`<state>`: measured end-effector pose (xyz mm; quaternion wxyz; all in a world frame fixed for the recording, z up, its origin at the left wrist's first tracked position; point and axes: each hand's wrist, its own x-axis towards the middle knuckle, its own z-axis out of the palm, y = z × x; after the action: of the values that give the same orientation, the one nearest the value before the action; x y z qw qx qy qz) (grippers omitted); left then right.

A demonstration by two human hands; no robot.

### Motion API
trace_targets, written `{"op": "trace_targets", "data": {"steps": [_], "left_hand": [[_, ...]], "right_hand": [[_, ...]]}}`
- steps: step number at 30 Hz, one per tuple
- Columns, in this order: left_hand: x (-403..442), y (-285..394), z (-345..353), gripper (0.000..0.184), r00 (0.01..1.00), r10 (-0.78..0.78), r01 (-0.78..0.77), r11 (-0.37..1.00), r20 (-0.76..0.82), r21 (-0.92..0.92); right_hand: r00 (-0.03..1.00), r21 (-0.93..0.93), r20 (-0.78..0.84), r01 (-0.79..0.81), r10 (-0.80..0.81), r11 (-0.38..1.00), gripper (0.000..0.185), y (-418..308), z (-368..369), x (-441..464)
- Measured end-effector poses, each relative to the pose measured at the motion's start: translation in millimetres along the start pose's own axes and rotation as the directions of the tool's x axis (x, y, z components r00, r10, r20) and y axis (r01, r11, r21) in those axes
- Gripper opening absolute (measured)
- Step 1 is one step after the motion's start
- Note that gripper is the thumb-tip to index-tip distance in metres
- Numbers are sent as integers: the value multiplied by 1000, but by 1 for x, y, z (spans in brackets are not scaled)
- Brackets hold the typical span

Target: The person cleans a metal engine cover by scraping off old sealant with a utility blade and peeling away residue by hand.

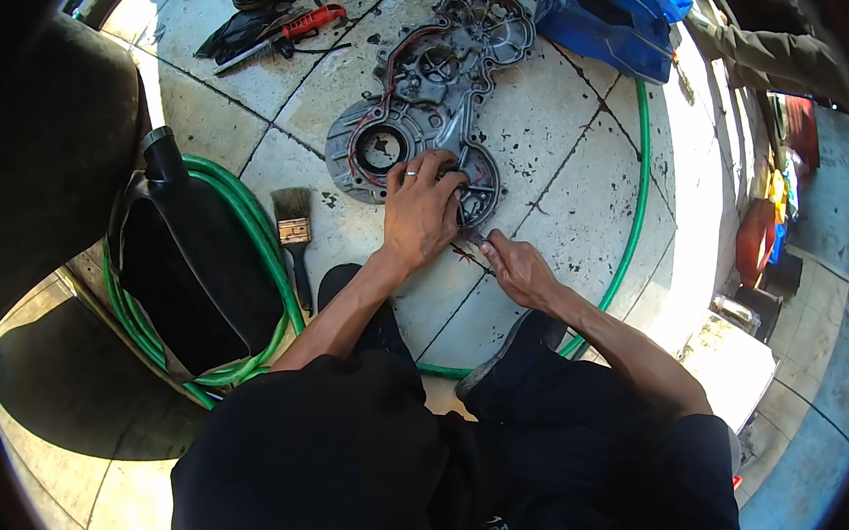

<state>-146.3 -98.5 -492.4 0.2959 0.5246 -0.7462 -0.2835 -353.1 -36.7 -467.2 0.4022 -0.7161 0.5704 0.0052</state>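
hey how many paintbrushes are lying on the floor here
1: the paintbrush lies just right of the coiled green hose, bristles pointing away from the person. Others may be hidden.

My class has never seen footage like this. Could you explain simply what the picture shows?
There is no machine here: one camera, worn on a person's head, looks down at their bare hands. On the tiled floor lies a grey metal housing. The left hand rests on it; the right hand holds what looks like a thin tool at its edge. Nearby are a brush, a black container ringed by green hose, and a blue container.
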Motion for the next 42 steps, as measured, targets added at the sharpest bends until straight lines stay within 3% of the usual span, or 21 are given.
{"op": "trace_targets", "data": {"steps": [1,4,5,7,9,11,13,16,17,19,21,23,24,25,27,29,31,33,37,41,42], "left_hand": [[0,0,1,25,1000,2,-2,1000,4,-2],[0,-1,0,23,1000,-6,6,1000,-7,-7],[-1,-1,0,23,1000,-11,11,1000,-3,-20],[1,1,-1,23,1000,-8,8,999,2,-32],[2,0,-2,24,1000,-12,12,999,-7,-48],[3,-5,-4,25,1000,-14,13,996,-16,-94],[6,-11,-12,26,999,-21,17,990,-28,-141],[28,-29,-42,31,947,-49,49,999,-318,-9],[37,-38,-53,33,908,-82,102,994,-411,27],[53,-59,-71,39,868,-157,241,963,-471,122],[54,-76,-77,46,870,-243,319,941,-429,116],[55,-82,-71,51,904,-381,365,924,-191,-114],[52,-79,-65,52,929,-305,315,949,-211,14],[52,-77,-58,44,916,-272,291,957,-296,20],[45,-74,-49,44,898,-309,304,950,-312,-67],[33,-61,-38,44,899,-264,266,963,-349,-44],[24,-43,-30,51,896,-344,341,938,-280,-59],[17,-32,-19,54,901,-387,366,921,-197,-136],[21,-15,-12,57,904,-417,399,903,-99,-159],[24,-14,-16,57,889,-450,432,886,-89,-167],[23,-15,-15,56,884,-461,444,880,-75,-166]], "right_hand": [[1000,2,-1,-4,4,1000,31,1,-2,1],[951,255,-133,-241,281,937,31,8,-3,13],[952,254,-130,-239,278,937,31,7,4,11],[987,169,-160,29,-2,985,34,1,23,2],[984,166,-162,106,-79,980,35,3,25,3],[955,279,-199,-159,219,947,31,4,10,10],[941,218,-205,-226,271,949,31,-1,0,10],[996,54,-90,-7,12,999,36,-2,3,3],[995,56,-94,-10,15,998,36,-2,-2,5],[964,105,-131,-217,230,970,35,-5,-15,14],[965,71,-83,-242,248,968,36,-19,-7,13],[970,112,24,-242,241,964,38,-29,-11,14],[969,131,60,-247,241,960,38,-34,-21,17],[966,149,96,-252,240,956,39,-39,-31,20],[892,201,228,-434,389,878,39,-48,-50,19],[874,122,252,-454,415,883,34,-41,-61,17],[925,-272,133,-312,356,911,29,-18,-72,20],[940,-514,25,-279,340,811,25,-8,-97,21],[955,-587,-69,-272,288,762,26,4,-119,27],[944,-509,25,-271,328,817,31,4,-128,35],[956,-523,-43,-270,292,808,35,8,-129,33]]}}
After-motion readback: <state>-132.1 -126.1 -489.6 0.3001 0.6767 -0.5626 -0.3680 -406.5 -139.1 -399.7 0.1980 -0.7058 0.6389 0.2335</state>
